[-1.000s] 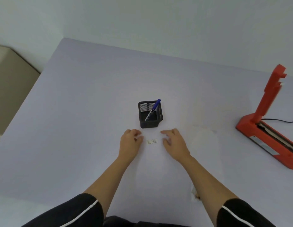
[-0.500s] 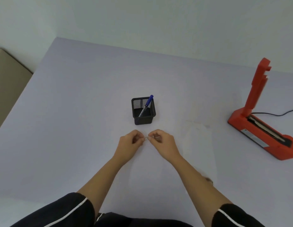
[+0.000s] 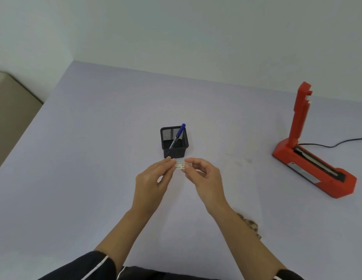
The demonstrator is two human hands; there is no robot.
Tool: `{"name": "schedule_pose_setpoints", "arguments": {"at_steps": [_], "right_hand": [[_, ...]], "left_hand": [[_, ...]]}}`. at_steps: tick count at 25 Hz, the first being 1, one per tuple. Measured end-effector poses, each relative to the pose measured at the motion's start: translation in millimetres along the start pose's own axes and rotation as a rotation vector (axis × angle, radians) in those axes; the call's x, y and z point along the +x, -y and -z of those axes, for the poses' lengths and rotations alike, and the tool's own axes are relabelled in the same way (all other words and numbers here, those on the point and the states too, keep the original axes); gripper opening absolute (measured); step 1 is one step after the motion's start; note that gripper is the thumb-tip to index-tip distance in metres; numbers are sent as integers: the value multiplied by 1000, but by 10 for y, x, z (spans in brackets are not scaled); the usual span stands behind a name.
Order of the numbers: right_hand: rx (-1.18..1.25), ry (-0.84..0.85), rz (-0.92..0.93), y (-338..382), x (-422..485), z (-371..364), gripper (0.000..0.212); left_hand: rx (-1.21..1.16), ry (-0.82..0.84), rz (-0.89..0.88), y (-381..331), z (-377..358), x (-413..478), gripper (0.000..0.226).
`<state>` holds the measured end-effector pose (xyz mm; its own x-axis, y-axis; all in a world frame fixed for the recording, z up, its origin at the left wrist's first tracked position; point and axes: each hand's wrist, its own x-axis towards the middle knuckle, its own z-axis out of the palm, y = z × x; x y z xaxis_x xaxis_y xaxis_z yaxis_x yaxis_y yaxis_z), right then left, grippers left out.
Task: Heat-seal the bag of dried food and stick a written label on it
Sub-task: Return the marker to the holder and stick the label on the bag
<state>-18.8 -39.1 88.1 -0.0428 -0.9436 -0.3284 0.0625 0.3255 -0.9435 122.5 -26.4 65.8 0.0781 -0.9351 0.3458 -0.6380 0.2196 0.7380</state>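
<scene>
Here both hands are raised a little above the pale lilac bench (image 3: 79, 158), and together they hold a small white label (image 3: 180, 165) between them. The left hand (image 3: 154, 179) pinches the left end of the label with thumb and fingertips, and the right hand (image 3: 204, 176) pinches the right end in the same way, so each hand is clamped on the label. The label is stretched flat between the two hands, with some printed lines and small red marks on it; the writing is too small to read.

Just behind the hands stands a black mesh pen holder (image 3: 174, 142), upright on the bench, apart from the fingers. A blue pen (image 3: 178, 135) leans inside it, its cap end pointing up toward the right corner.

The clear bag (image 3: 242, 190) lies flat on the bench to the right of the right forearm; it is nearly invisible against the surface, and I think its outline reaches from near the holder toward the near edge. Brown dried food (image 3: 249, 224) shows in its lower part, just beside the right forearm.

Well apart on the right sits the red heat sealer (image 3: 309, 168), its arm raised upright, with a black cable (image 3: 333, 144) running off to the right edge. The person wears black sleeves with a white stripe.
</scene>
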Motion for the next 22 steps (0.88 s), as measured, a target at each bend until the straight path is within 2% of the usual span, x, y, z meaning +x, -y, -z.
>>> {"name": "schedule_pose_setpoints", "arguments": {"at_steps": [4, 6, 10, 12, 18, 20, 22], "right_hand": [[22, -4, -10, 43, -27, -6, 12], [17, 8, -14, 66, -34, -1, 12], [-29, 43, 14, 118, -34, 28, 14], [-58, 50, 23, 138, -31, 41, 13], [-94, 32, 49, 194, -50, 43, 13], [-99, 24, 62, 219, -51, 43, 12], [-86, 24, 68, 238, -52, 39, 12]], "left_hand": [[65, -25, -105, -19, 14, -1, 21], [14, -5, -71, -38, 35, 18, 18], [-299, 103, 303, -106, 95, 91, 18], [-323, 133, 375, -104, 91, 113, 17], [-242, 128, 269, -165, 77, 116, 20], [-266, 82, 276, -177, 82, 121, 21], [-218, 10, 210, -165, 84, 114, 19]]}}
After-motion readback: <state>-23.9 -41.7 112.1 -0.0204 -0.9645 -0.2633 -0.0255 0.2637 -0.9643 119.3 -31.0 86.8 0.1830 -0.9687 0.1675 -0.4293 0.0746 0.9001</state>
